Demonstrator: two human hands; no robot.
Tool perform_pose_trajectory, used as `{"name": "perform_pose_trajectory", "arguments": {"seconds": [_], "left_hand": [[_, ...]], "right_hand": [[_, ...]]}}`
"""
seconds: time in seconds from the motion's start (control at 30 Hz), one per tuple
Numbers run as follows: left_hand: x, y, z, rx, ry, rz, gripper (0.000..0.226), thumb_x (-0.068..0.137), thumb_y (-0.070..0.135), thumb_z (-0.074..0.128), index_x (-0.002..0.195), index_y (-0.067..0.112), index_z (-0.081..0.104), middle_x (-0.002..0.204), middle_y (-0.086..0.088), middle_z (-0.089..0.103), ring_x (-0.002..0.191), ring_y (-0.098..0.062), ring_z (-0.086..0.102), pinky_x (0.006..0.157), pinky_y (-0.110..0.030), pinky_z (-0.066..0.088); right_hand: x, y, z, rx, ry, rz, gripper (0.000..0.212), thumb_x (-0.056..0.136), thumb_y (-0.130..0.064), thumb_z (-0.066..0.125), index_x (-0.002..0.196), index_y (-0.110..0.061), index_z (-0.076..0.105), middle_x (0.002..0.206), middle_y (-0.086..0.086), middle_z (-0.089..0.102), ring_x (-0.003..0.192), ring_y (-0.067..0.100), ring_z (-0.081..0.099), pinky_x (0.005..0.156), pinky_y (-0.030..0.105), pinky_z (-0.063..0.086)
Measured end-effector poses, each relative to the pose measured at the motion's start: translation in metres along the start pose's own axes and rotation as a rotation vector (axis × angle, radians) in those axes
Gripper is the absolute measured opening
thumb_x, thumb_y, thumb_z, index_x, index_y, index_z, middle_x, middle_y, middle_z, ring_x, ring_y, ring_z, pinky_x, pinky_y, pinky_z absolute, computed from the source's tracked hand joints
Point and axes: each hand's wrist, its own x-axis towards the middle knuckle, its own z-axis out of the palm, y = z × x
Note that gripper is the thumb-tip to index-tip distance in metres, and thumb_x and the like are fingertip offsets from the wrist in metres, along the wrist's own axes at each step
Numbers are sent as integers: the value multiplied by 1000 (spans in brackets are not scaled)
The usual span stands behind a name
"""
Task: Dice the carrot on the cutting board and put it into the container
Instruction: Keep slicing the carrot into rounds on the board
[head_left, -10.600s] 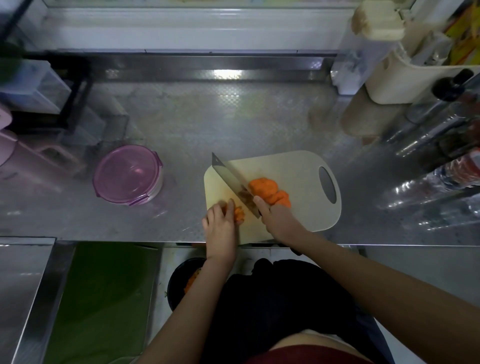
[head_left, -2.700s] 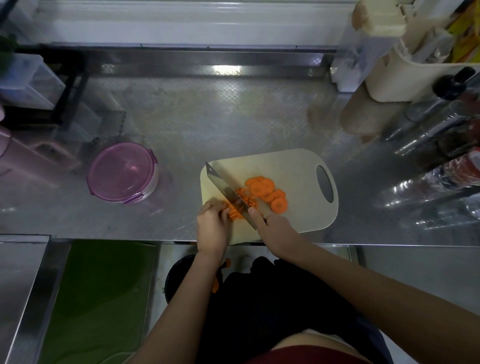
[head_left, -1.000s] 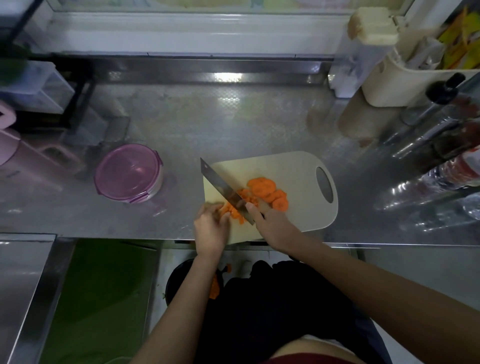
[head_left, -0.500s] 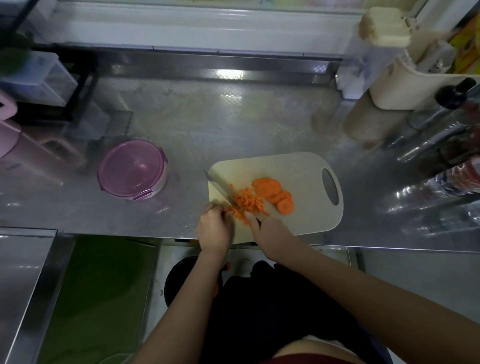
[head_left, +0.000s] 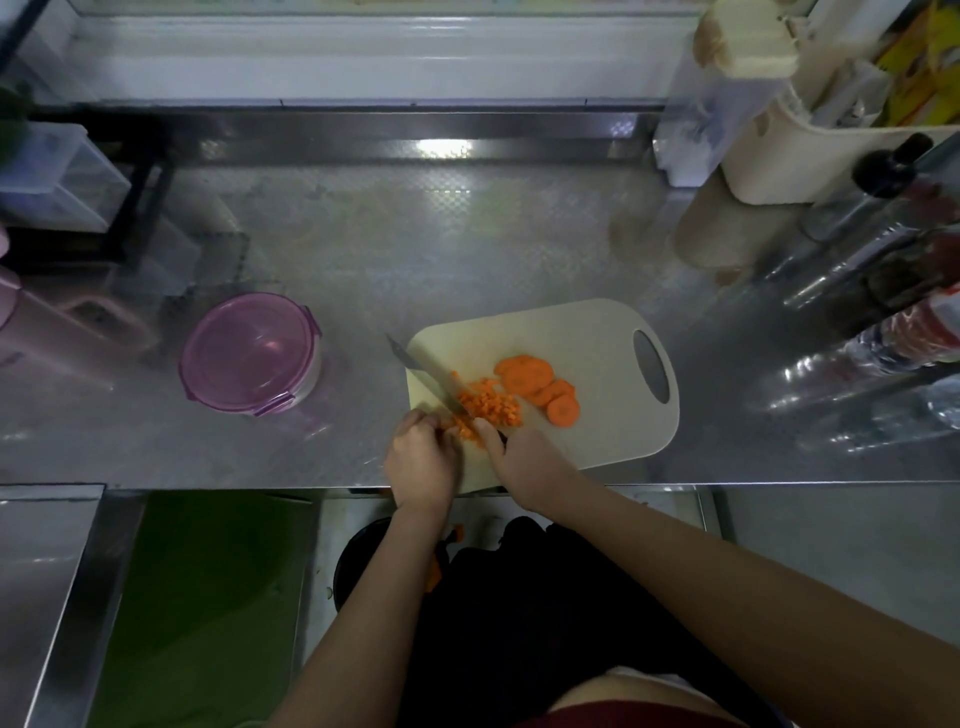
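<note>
The right hand (head_left: 524, 457) has its grip wrapped closed around the handle of the knife (head_left: 426, 371). The handle is almost hidden under the palm, and the forefinger lies forward toward the blade. The blade's long axis runs diagonally from this hand away and to the left, and its tip passes the left edge of the cutting board (head_left: 597, 343). Just left of the blade, at its near end, lies a small uncut carrot piece (head_left: 464, 428), which the left hand (head_left: 423, 465) pins with curled fingers, knuckles toward the steel. Against the blade's right side sits the diced carrot (head_left: 491, 405), and right of that again a few round carrot slices (head_left: 540, 387) overlap, not yet diced. The next cut seems to turn on that narrow gap between blade and left fingertips, so the knife must step leftward while the fingers retreat. Both wrists are low and close together at the board's near left corner. The container (head_left: 249, 353) stands well apart to the left on the surface (head_left: 467, 249), nearer the left hand, and its purple lid appears to be on.
</note>
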Motion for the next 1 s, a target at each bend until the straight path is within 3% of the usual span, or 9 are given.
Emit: {"name": "perform_pose_trajectory", "arguments": {"seconds": [0.07,0.23,0.4,0.47,0.6,0.7,0.77,0.87,1.0], "left_hand": [[-1,0,0,-4,0,0,15,87,19,60,96,9,69,101,-6,60,94,-27,57,73,-34,44],[-2,-5,0,-139,32,70,7,84,12,65,88,12,70,95,-3,65,88,-21,60,74,-23,41],[0,-11,0,-253,2,80,16,81,16,69,97,12,70,97,0,70,87,-14,63,81,-23,48],[-2,-12,-2,-314,-7,48,21,83,15,67,104,12,69,100,0,69,87,-8,61,81,-14,43],[-7,-18,-2,-328,3,14,30,83,15,68,113,13,63,107,1,64,88,-6,57,78,-10,38],[-11,-21,1,-301,14,-10,33,78,16,73,109,12,63,102,0,59,86,-8,53,72,-7,36],[-12,-20,2,-293,19,-8,27,76,14,74,102,11,64,98,-3,60,84,-10,54,73,-11,38],[-11,-19,4,-262,33,-4,17,77,10,72,93,7,67,95,-7,61,82,-14,54,74,-9,34],[-11,-16,4,-244,50,-23,9,77,5,69,86,3,70,93,-12,61,84,-23,59,74,-7,32]], "right_hand": [[8,1,0,50,16,-25,82,87,-69,22,103,-1,65,102,17,68,100,31,62,91,42,49],[16,3,-12,68,-33,-22,56,98,-46,32,99,1,63,100,18,65,99,29,59,93,41,45],[5,-3,-25,123,-76,-68,49,100,-39,33,103,1,60,100,13,64,89,18,54,69,22,35],[0,-4,-29,134,-70,-85,47,101,-39,32,102,-2,61,90,6,61,84,13,51,60,19,30],[-5,-3,-35,146,-73,-127,37,100,-38,33,113,-15,59,89,-7,56,86,5,49,75,13,32],[-9,0,-35,191,-52,-175,27,101,-28,38,122,-18,52,93,-17,51,88,-2,46,69,-7,29],[-12,0,-29,212,-48,-182,24,100,-29,40,117,-19,52,96,-12,56,94,6,53,82,-1,34],[-10,5,-19,192,-95,-149,39,99,-38,39,120,-12,58,118,10,62,115,24,53,102,34,40],[-6,9,-15,5,-120,-113,48,100,-44,31,115,-12,63,108,13,65,106,26,57,84,26,39]]}}
